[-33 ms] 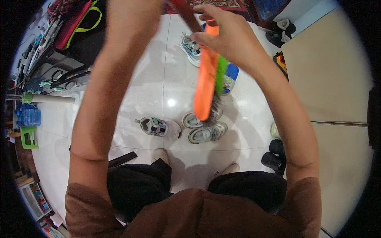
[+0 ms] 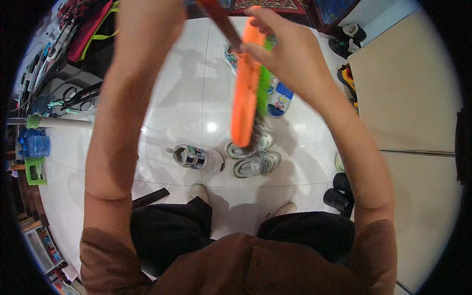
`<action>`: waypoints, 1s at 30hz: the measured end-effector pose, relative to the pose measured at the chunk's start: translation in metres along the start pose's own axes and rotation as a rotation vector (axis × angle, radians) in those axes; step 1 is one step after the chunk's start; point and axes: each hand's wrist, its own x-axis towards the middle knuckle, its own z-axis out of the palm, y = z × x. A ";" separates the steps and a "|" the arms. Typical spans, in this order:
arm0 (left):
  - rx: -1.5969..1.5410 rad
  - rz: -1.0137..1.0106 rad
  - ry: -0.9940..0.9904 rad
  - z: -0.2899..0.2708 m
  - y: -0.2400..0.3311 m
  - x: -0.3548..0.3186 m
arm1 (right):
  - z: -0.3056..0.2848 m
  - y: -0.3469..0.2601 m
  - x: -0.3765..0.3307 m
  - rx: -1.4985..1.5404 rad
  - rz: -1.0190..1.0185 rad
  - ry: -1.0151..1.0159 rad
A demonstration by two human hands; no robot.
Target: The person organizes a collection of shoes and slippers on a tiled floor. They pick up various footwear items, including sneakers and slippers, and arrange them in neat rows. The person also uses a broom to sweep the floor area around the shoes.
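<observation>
A broom hangs in front of me, its long orange head tilted and its green bristles facing right. Grey hair and dust cling to the bristle tips. From the head, a dark red handle runs up and left past the top edge. My right hand is closed on the broom head near the handle joint, thumb on the near side. My left hand is cut off at the top edge, so its fingers are hidden. Beneath the broom lie a pair of greyish shoes, partly covered by it.
On the white tiles stand a sneaker to the left and a blue-and-white slipper farther off. Black footwear sits by the beige cabinet at right. A dark strip lies by my left leg.
The broom head has shifted left and slightly up, and its handle has moved left too. My left arm has drifted left. My right hand's fingers have shifted on the head.
</observation>
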 end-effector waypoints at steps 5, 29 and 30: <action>0.157 0.151 0.176 -0.018 0.011 0.000 | 0.022 0.009 -0.146 -0.021 -0.016 -0.537; 1.257 0.506 -0.068 -0.185 -0.143 0.056 | 0.085 0.046 -0.255 -0.068 0.139 -0.923; 1.206 0.445 -0.040 -0.192 -0.146 0.062 | 0.076 0.056 -0.257 -0.074 0.256 -0.951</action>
